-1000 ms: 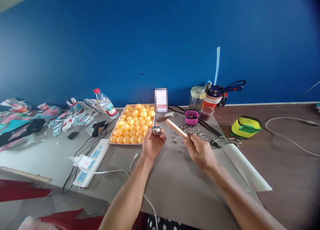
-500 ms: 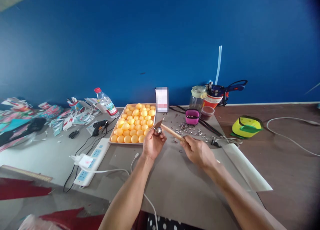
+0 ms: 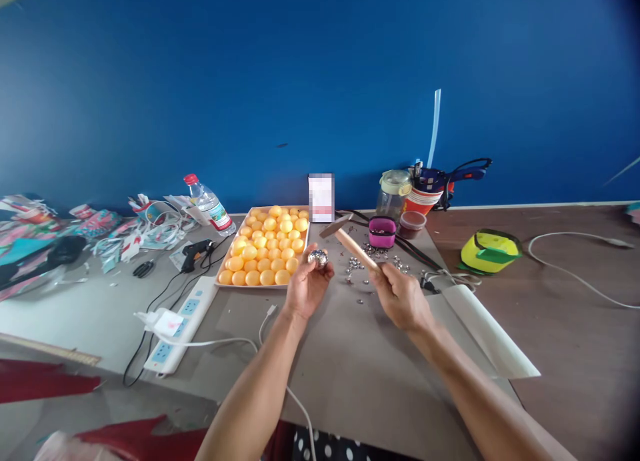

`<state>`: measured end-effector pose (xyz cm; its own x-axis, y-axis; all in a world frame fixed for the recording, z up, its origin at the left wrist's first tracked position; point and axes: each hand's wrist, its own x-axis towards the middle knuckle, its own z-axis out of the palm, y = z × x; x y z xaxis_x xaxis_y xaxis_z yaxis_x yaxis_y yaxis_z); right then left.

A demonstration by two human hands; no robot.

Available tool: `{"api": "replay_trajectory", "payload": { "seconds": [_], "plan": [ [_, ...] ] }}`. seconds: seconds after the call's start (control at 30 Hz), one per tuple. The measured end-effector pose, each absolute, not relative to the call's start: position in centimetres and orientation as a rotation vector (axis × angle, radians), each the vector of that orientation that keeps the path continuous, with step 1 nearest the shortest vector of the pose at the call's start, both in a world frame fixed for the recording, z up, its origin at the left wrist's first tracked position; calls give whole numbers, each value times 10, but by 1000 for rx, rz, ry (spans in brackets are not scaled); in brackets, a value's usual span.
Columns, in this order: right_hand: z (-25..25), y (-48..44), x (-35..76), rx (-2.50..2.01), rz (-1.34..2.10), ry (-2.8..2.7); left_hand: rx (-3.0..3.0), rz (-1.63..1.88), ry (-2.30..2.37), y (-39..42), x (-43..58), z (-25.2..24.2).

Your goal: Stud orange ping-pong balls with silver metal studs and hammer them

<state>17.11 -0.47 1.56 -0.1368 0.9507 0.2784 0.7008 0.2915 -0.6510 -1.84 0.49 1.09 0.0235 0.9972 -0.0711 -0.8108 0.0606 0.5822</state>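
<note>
My left hand (image 3: 306, 289) pinches a small shiny silver ball (image 3: 317, 257) at its fingertips, raised above the grey mat (image 3: 345, 361). My right hand (image 3: 400, 297) grips the wooden handle of a small hammer (image 3: 350, 241). The hammer head is lifted up and to the right of the ball, not touching it. Just left of the ball stands a tray (image 3: 226, 261) filled with several orange balls (image 3: 267, 247). A scatter of small silver pins (image 3: 373, 261) lies on the mat beyond my right hand.
A white power strip (image 3: 177, 324) with cables lies left, near a black glue gun (image 3: 195, 251), scissors (image 3: 143, 269) and a water bottle (image 3: 207, 204). At the back stand a pink box (image 3: 383, 232), a jar (image 3: 395, 193) and cups. A yellow-green object (image 3: 490, 251) sits right. White paper roll (image 3: 487, 337) lies beside my right arm.
The hammer swung down onto the silver ball half a second ago and has since lifted up and away again. My left hand kept holding the ball in the same place.
</note>
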Motion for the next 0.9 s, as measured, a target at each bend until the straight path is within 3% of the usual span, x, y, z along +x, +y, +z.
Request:
{"api": "replay_trajectory", "payload": {
  "seconds": [0.37,0.57,0.9],
  "plan": [
    [9,-7,175,-1294,336,-1880,338,1474,482,7,-25,11],
    [12,-7,168,-1403,488,-2152,298,1505,543,8,-20,12],
    [10,-3,170,-1451,494,-2120,314,1510,559,10,-25,11]
  ]
}}
